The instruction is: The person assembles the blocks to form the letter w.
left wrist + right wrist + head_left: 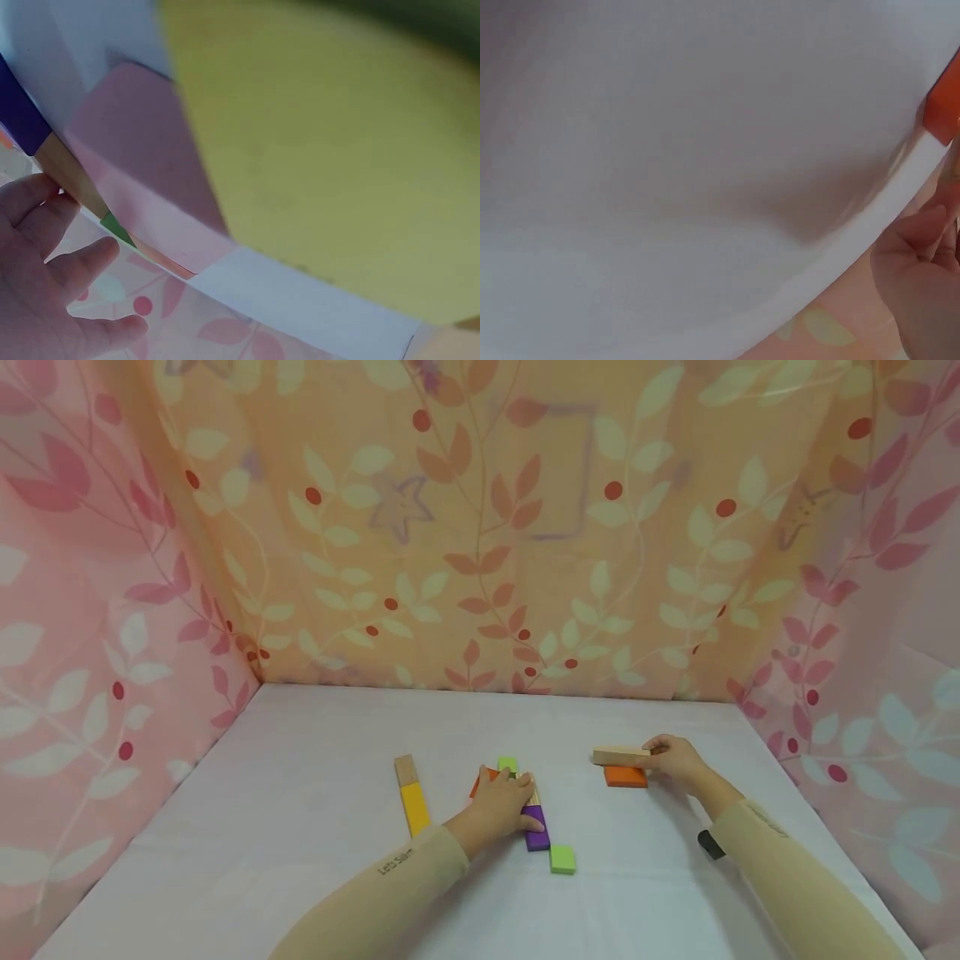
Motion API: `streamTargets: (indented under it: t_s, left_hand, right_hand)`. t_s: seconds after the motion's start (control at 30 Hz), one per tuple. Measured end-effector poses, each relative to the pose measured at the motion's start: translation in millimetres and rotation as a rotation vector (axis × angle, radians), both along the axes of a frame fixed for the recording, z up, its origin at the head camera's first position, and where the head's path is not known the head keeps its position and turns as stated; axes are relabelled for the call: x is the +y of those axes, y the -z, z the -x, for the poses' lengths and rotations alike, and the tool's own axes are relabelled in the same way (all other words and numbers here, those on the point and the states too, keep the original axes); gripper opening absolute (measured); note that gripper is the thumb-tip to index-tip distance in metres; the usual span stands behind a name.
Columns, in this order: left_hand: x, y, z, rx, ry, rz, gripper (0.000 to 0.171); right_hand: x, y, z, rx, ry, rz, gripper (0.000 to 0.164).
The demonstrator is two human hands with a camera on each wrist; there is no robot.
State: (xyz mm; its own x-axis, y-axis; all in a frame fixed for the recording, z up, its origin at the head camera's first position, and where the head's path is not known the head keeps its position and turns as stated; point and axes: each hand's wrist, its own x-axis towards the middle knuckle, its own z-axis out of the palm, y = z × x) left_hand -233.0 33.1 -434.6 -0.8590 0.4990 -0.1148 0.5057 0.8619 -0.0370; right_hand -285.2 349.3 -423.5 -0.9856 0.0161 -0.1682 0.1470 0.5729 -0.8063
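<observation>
My right hand (677, 762) pinches the right end of a plain wooden block (621, 756). That block overlaps the far edge of an orange block (626, 777) in the head view. In the right wrist view the orange block (945, 105) shows at the right edge, close to the fingertips. My left hand (497, 806) lies over a group of blocks with its fingers spread, its thumb on a purple block (536, 835). A wooden block (533, 789) adjoins the purple one. A green block (507, 764) and an orange block (483, 779) show past the left fingers, partly hidden.
Left of the left hand, a yellow block (415, 810) lies end to end with a wooden block (405, 769). A green square block (562, 859) lies nearer the front. A black object (710, 844) is beside the right sleeve. Patterned curtains (480, 543) surround the white tabletop (360, 727).
</observation>
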Motion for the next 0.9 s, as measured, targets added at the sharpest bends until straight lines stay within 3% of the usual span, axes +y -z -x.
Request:
streamTargets:
  t_s: [0.1, 0.27, 0.47, 0.6, 0.9]
  left_hand:
    - [0.8, 1.1, -0.9, 0.001, -0.002, -0.006, 0.078]
    - [1.3, 2.5, -2.4, -0.009, -0.010, -0.014, 0.078]
    - [1.4, 3.2, -3.3, -0.002, -0.005, -0.023, 0.077]
    - [0.3, 1.0, -2.7, 0.005, -0.001, -0.011, 0.077]
    - [-0.5, -4.1, -0.4, -0.014, -0.005, -0.021, 0.077]
  right_hand:
    - [-2.6, -2.6, -5.3, 0.052, 0.035, 0.025, 0.033]
    - [-9.0, -7.7, -12.7, 0.128, 0.054, 0.111, 0.043]
    - [-18.6, -16.9, -22.9, 0.113, 0.052, 0.263, 0.049]
    - [-22.1, -19.7, -26.8, 0.074, -0.002, 0.285, 0.049]
    - [-32.0, -22.0, -37.6, -0.012, -0.184, 0.221, 0.045]
